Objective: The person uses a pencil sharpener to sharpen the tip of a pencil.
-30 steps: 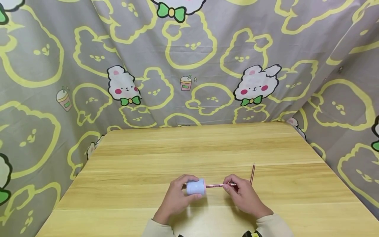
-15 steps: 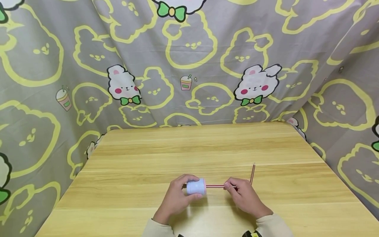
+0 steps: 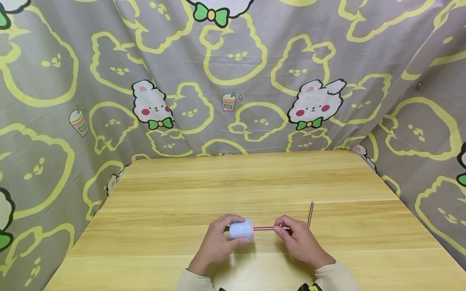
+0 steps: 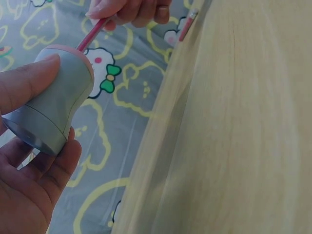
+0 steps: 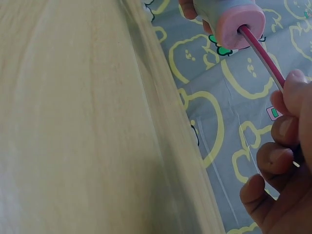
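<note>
Holding a small blue pencil sharpener (image 3: 241, 230) above the near middle of the wooden table (image 3: 182, 202), the left hand (image 3: 216, 244) curls its fingers round it. The right hand (image 3: 300, 240) pinches a pink pencil (image 3: 267, 228) whose tip sits inside the sharpener's pink end. I think the sharpening step is under way. Next, the pencil needs gentle turning while staying straight. Another pencil (image 3: 310, 213) lies on the table, just right of the hands.
</note>
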Available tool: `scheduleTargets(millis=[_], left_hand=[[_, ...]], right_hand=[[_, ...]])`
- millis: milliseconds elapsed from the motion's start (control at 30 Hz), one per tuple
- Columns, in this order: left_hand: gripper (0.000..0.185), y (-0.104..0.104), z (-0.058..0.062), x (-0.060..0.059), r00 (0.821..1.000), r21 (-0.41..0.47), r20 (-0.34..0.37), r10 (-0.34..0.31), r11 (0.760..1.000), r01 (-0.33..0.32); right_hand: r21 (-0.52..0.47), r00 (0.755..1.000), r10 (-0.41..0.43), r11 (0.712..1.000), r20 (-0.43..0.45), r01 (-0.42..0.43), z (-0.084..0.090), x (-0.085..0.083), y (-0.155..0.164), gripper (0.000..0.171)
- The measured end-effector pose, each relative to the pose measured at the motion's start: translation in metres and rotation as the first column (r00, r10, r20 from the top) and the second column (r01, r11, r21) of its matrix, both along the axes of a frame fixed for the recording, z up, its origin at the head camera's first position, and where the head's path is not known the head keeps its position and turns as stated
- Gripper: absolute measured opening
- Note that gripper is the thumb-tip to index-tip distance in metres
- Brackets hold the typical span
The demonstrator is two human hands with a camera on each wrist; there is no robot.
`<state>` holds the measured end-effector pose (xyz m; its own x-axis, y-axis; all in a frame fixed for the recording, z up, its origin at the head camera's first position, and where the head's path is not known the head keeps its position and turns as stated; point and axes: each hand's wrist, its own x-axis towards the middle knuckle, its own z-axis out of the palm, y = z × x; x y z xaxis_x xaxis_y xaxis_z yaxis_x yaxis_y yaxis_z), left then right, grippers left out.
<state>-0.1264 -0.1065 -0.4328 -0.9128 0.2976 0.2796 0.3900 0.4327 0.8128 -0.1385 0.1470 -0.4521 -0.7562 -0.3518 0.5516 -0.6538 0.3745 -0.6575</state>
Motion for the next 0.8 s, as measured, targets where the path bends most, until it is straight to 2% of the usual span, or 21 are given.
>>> scheduleTargets(millis=[367,800], left_hand=[[0.042,-0.0003,-0.0008,0.0001,1.0,-0.01,-0.006,-0.003,1.0,0.003],[0.041,0.0005,-0.0003,-0.0002,1.0,-0.006,0.005,-0.012,1.0,0.012]], right_hand=[[0.027,0.997,0.026,0.999,-0.068,-0.024,-0.0012,-0.0021,0.0019,0.017],[0.019,0.999,0.033,0.999,-0.025,-0.033,-0.0016,-0.002,0.0041,0.018]])
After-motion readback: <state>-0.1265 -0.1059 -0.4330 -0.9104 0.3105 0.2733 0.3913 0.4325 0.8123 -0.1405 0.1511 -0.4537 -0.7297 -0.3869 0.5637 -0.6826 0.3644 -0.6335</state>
